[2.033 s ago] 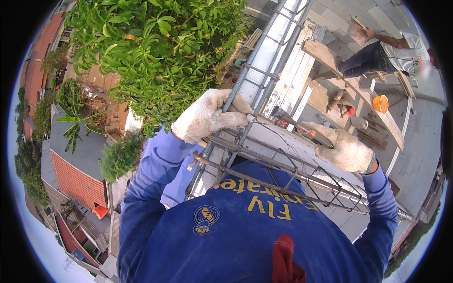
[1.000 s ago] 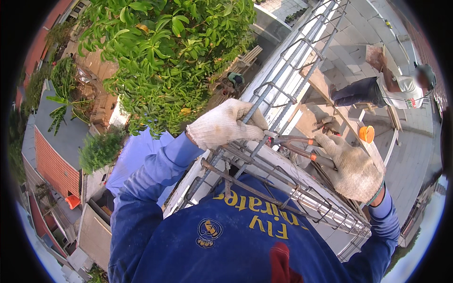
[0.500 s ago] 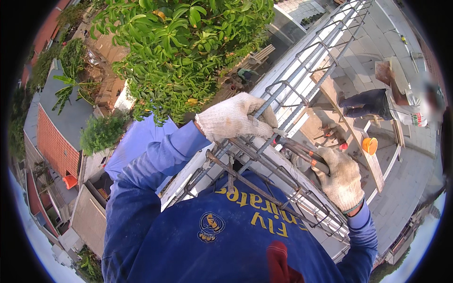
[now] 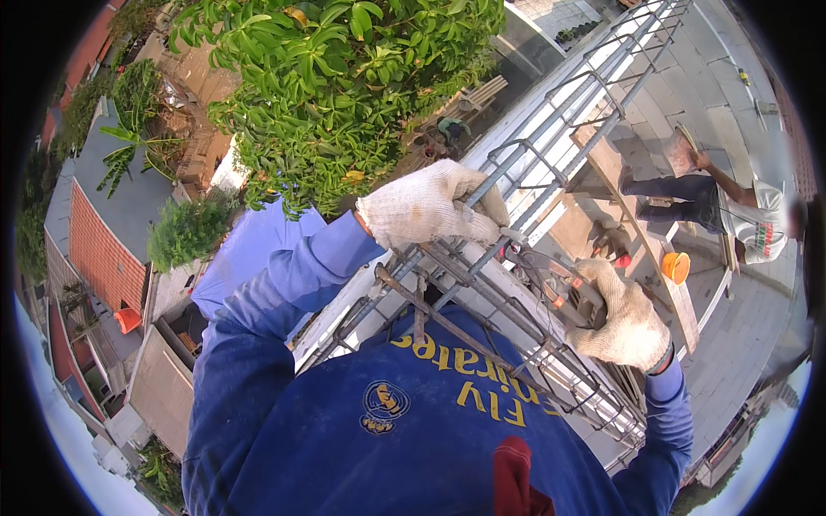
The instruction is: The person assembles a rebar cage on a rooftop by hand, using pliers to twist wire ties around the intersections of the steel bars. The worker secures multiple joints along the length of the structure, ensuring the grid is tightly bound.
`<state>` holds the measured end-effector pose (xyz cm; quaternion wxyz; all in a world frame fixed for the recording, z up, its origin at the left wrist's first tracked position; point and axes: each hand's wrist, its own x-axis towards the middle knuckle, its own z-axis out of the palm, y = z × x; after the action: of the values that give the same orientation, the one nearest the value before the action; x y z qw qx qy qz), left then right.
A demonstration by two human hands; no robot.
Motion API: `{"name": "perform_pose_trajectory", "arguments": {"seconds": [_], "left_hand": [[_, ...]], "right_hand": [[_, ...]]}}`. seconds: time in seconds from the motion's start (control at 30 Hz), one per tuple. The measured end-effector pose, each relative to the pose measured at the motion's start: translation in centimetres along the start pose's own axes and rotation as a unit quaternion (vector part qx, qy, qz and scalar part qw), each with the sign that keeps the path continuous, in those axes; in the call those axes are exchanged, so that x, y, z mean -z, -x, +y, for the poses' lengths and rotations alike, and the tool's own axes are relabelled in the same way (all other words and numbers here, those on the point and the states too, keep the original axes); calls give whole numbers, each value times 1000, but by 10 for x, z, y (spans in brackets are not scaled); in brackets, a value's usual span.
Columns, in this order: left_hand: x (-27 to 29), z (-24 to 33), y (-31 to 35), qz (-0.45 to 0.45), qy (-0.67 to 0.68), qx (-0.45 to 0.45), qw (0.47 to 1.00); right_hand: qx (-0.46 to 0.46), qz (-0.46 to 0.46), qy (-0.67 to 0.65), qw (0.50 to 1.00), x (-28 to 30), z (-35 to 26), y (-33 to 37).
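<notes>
My left hand, in a white knit glove, is closed around a bar of a long rebar cage that runs diagonally past my chest. The matching glove of my right hand is wrapped around the handles of pincers with orange bands. Those handles stand spread apart, and the tool's far end lies at the cage beside my left fingertips. Thin wire seems to show there, too fine to make out. A rusty bent bar crosses the cage close to my chest.
Below at the right, a person stands near a wooden plank and an orange bucket. A leafy tree rises at the upper left. A blue tarp and tiled roofs lie far below.
The pincers' handles have spread apart, and my right hand has opened somewhat around them, shifting slightly. My left hand keeps its hold. The person below has raised an arm and moved.
</notes>
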<state>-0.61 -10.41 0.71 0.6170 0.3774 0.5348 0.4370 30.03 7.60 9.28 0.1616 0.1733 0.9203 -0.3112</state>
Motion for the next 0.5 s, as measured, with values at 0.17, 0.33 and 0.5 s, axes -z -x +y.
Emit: {"name": "perform_pose_trajectory", "arguments": {"seconds": [0.17,0.33,0.5], "left_hand": [[-1,-2,1,-5,27,8,1000],[-1,-7,-3,-4,12,-7,1000],[0,0,-5,-13,1,15,1000]], "right_hand": [[49,201,288,935,-23,2,18],[-10,156,225,962,-42,21,11],[-219,-230,-447,836,-23,46,-6]]}}
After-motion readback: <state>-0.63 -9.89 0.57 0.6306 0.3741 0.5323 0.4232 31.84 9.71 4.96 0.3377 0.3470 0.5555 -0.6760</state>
